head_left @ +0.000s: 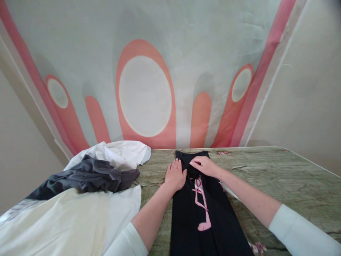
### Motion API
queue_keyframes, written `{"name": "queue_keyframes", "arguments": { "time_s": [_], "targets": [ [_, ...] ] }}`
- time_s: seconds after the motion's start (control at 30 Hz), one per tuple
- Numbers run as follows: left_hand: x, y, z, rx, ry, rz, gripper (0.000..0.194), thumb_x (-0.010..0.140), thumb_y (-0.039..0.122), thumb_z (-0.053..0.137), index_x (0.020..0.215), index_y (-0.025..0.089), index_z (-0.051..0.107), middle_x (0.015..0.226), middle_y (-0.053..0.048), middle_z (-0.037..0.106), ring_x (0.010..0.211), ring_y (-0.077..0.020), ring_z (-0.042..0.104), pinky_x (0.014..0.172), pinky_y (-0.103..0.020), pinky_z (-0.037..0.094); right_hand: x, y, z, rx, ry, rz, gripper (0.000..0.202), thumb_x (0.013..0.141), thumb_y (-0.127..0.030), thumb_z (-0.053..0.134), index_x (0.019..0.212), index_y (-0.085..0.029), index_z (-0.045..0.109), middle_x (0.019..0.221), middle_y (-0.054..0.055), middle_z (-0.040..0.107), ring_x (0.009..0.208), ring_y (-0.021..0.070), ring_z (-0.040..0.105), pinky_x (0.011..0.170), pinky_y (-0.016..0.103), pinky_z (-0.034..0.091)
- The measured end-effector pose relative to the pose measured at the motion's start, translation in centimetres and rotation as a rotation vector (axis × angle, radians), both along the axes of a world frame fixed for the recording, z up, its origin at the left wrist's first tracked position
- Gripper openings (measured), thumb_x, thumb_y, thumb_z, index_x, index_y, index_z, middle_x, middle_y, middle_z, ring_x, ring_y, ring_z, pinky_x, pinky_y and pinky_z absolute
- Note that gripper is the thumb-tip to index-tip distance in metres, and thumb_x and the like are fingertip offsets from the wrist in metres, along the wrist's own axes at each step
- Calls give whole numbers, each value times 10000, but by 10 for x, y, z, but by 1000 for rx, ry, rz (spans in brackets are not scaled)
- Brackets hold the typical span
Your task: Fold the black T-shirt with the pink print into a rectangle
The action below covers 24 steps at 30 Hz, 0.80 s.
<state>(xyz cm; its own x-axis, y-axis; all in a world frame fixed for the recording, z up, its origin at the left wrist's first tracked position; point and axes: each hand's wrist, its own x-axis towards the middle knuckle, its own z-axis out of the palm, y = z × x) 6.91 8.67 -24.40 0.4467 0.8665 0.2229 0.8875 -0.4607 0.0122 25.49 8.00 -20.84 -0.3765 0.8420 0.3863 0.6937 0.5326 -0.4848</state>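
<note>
A black shirt with a pink cartoon figure printed on it lies lengthwise on the table, its sides folded in to a narrow strip. Its curved neck edge points to the far side, and the near end runs out of view. My left hand rests flat on the shirt's upper left edge, fingers stretched out. At the upper middle, my right hand is closed in a pinch on a bunched bit of the black cloth. The fingertips there are partly hidden.
Left of the shirt lies a loose heap: a white cloth, a dark grey garment and a cream cloth. The wood-patterned table ends at a wall hanging with pink and white shapes.
</note>
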Motion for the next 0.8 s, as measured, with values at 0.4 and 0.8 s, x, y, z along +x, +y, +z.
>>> {"name": "queue_keyframes", "arguments": {
  "time_s": [0.4, 0.8],
  "targets": [
    [0, -5, 6, -32, -19, 30, 616, 902, 445, 124, 1346, 62, 311, 1416, -141, 270, 1310, -245, 220, 1061, -430, 175, -61, 105, -12, -89, -135, -408, 255, 844, -326, 472, 891, -166, 664, 902, 78, 679, 824, 169, 611, 717, 255, 423],
    [3, -4, 3, -51, -24, 61, 627, 895, 467, 107, 1357, 87, 295, 1432, -127, 236, 1316, -253, 199, 1062, -475, 146, -60, 114, -20, -64, -208, -417, 235, 833, -389, 491, 806, -191, 617, 928, 64, 646, 900, 193, 567, 769, 300, 372]
  ]
}}
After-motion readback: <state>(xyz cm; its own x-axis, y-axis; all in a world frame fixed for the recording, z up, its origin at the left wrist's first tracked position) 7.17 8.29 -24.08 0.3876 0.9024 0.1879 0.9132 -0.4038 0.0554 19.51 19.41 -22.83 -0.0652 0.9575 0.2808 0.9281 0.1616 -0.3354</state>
